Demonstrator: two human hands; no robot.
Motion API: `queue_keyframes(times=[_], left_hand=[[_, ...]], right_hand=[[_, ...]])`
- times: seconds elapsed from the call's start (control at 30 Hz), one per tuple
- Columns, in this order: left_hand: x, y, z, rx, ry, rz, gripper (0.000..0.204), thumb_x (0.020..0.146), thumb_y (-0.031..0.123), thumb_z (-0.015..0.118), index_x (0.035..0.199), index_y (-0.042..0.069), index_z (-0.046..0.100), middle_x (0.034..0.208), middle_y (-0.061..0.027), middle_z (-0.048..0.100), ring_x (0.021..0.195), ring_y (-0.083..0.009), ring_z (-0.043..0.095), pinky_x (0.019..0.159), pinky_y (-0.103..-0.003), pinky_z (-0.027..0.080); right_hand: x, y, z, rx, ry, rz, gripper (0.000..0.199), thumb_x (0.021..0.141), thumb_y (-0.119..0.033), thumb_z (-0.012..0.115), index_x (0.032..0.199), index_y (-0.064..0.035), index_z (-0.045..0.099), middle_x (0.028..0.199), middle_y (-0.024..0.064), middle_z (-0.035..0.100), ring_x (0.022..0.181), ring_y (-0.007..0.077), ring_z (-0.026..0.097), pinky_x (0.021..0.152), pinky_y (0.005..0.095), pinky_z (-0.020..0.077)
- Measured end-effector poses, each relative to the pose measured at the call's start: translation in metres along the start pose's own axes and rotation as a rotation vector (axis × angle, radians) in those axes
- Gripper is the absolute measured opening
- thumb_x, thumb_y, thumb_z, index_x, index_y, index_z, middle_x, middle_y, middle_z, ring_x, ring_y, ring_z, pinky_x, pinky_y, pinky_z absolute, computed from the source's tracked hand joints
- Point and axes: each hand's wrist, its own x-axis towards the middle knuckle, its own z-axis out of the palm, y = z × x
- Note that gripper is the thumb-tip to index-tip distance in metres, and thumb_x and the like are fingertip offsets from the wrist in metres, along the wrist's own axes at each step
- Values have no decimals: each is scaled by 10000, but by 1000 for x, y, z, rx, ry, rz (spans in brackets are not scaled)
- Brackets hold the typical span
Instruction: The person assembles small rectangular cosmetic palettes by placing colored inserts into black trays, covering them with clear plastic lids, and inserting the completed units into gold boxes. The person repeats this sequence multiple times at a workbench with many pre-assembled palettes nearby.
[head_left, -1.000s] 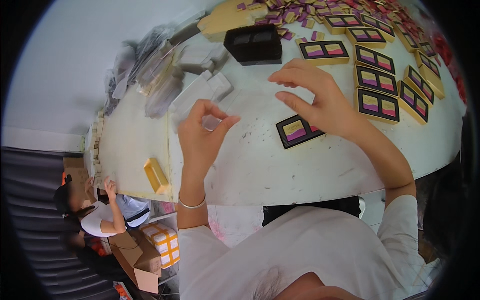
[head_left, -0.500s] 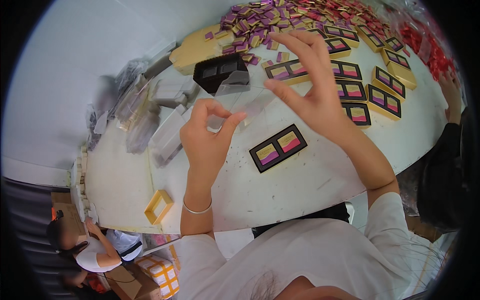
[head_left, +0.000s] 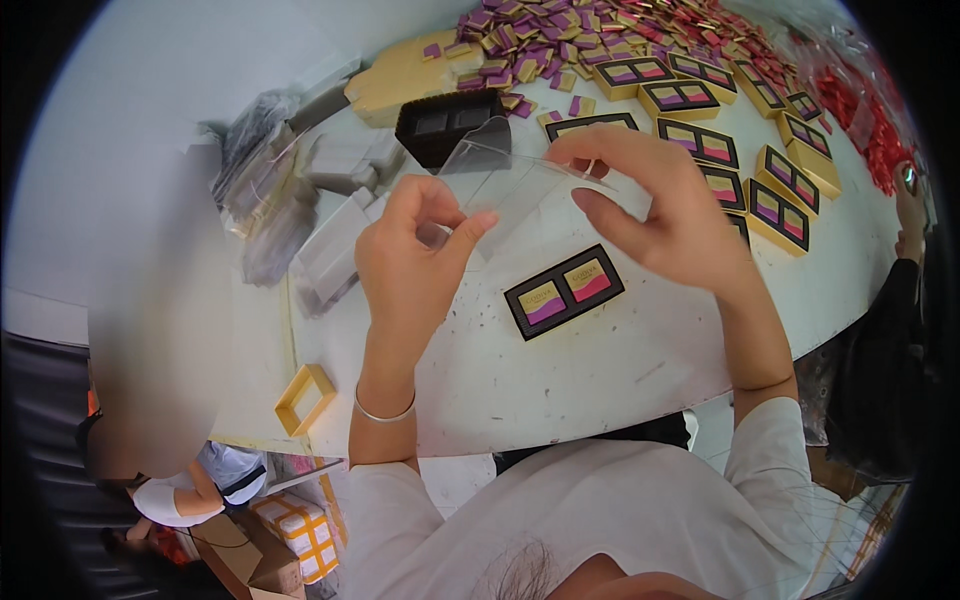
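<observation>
My left hand (head_left: 415, 250) pinches a clear plastic sleeve (head_left: 515, 195) between thumb and fingers, above the table. Around the sleeve's far right end curl the fingers of my right hand (head_left: 655, 200); the thumb stays a little apart from the index finger. Below the sleeve lies a dark tray (head_left: 565, 292) with two wrapped squares in it, one gold and purple, the other gold and pink. Beyond the sleeve stands a stack of black trays (head_left: 447, 125).
Filled gold boxes (head_left: 780, 215) crowd the right. Loose wrapped squares (head_left: 560, 40) heap at the back, near red wrapping (head_left: 850, 120). Flat clear sleeves (head_left: 340, 245) lie left, and a gold frame (head_left: 305, 400) sits by the near edge. A co-worker's hand (head_left: 910, 205) shows far right.
My right hand has come down and its fingers have closed in on the end of the sleeve. The left hand keeps its pinch. At the left, a blurred person looms larger.
</observation>
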Motion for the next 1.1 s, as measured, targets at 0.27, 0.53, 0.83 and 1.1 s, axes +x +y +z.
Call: queue_keyframes(times=[0.27,0.53,0.83,1.1], left_hand=[[-5,8,-7,90,-363,110,505,670,226,807,1066,40,553,946,-86,637,865,-168,595,744,-282,463],[9,-13,-26,-532,-753,185,954,620,265,836,1389,5,336,1373,-156,426,1262,-251,411,1038,-347,309],[4,-3,-5,-133,20,242,705,543,248,890,1108,22,536,942,-51,578,877,-169,548,806,-307,451],[-9,1,28,-65,124,433,866,607,368,838,1267,16,403,1210,-144,469,1125,-272,469,934,-381,389]], right_hand=[[-4,9,-7,78,-182,147,110,779,-9,637,883,18,617,863,112,646,737,273,603,629,331,474],[-3,-15,15,-73,-39,-342,151,637,24,657,768,-3,586,1004,117,628,851,313,611,667,374,488],[6,1,-12,190,120,-262,507,691,-191,772,1122,-45,548,1356,158,390,1241,320,414,966,444,381],[-15,-10,46,1050,76,363,546,868,-159,625,1335,-75,356,1298,105,466,1259,252,415,1033,436,341]])
